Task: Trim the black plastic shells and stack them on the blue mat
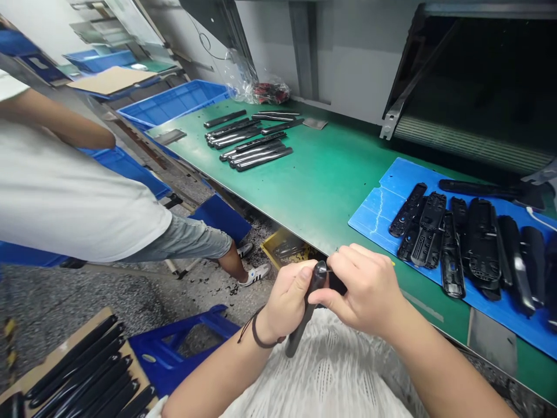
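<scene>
My left hand (pixel 289 299) is closed around a long, dark plastic piece (pixel 300 331), held at a slant over my lap with its rounded glossy end up. My right hand (pixel 363 290) is closed right beside that upper end, its thumb by the piece. Something thin shows between the right fingers and the tip, and a yellow bit peeks out behind the knuckles; my fingers hide what it is. To the right, several black plastic housings (pixel 481 244) lie on a blue sheet (pixel 374 203). Several glossy black pieces (pixel 256 154) lie in groups farther back on the green table (pixel 313 186).
A person in a white shirt (pixel 73 186) stands at left. Black pieces (pixel 87 383) lie on cardboard at lower left, near a blue plastic stool (pixel 174 348). A yellow bin (pixel 274 244) sits below the table edge. A blue crate (pixel 174 104) and a clear bag (pixel 243 81) are behind.
</scene>
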{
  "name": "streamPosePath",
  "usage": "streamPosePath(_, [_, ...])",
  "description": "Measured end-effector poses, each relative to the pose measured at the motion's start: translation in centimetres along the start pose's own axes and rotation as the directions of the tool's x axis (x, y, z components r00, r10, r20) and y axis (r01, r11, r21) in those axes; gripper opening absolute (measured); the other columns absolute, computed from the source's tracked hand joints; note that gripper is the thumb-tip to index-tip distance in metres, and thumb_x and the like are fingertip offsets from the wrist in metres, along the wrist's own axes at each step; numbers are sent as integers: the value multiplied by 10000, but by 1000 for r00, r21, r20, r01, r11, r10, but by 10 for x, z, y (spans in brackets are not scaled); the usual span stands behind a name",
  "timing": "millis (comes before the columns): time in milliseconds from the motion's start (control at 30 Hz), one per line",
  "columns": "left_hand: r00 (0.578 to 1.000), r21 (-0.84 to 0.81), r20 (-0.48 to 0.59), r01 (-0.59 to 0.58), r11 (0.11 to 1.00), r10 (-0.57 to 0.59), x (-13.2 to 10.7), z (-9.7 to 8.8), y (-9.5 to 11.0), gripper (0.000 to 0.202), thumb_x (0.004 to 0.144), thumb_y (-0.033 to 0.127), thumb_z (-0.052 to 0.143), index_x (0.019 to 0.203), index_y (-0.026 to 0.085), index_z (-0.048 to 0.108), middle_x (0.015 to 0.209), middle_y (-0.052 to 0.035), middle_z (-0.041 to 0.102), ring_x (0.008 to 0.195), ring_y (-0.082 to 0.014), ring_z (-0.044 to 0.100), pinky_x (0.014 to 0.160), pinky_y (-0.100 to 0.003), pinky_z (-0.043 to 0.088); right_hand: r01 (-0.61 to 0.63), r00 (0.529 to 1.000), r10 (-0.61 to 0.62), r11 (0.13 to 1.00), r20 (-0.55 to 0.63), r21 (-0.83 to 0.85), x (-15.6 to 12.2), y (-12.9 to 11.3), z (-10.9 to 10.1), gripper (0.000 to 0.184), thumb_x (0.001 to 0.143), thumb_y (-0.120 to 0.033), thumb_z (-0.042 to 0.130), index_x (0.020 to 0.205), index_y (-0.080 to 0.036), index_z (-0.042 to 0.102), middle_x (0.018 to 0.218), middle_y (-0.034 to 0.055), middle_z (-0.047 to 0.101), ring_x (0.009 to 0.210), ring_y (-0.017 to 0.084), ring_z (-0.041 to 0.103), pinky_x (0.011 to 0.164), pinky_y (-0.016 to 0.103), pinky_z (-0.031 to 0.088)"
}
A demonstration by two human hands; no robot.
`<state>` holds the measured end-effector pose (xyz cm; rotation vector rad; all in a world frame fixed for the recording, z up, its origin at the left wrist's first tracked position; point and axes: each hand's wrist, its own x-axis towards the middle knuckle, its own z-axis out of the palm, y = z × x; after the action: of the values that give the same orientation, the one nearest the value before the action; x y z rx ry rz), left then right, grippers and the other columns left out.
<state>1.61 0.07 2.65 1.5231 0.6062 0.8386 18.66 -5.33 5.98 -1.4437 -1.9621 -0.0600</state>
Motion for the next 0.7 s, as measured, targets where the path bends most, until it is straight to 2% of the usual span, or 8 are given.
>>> streamPosePath(200, [998,42,-53,42,998,-40,-1,1,-2,574,1068,589,381,695,169,503,674,-17,478,628,-138,395,598,-299,336,68,995,-77,988,-60,-141,0,1,2,548,1068,-582,436,674,-210,514,643,-1,448,632,157,305,586,340,172])
streamPosePath(400, [990,42,-113,90,995,-84,4,5,1,580,1054,623,387,695,179,487,667,-4,463,623,-137,375,607,-300,344,72,985,-109,964,-134,-255,-6,-1,12,554,1093,-552,375,685,-212,536,644,16,441,659,183,295,605,359,179])
streamPosePath(600, [967,-16,-220,127,992,-128,12,7,3,606,1036,656,416,672,180,503,631,12,435,584,-125,353,570,-295,332,72,992,-95,966,-83,-249,-14,-3,25,592,1083,-612,327,710,-212,555,662,25,468,672,188,305,614,364,175])
streamPosePath(700, [951,-80,-268,139,987,-155,17,7,2,613,1039,662,396,662,189,500,609,7,451,572,-130,389,557,-294,349,81,995,-91,974,-39,-210,-19,-7,31,634,1075,-650,286,707,-209,553,670,28,482,676,187,323,622,358,184])
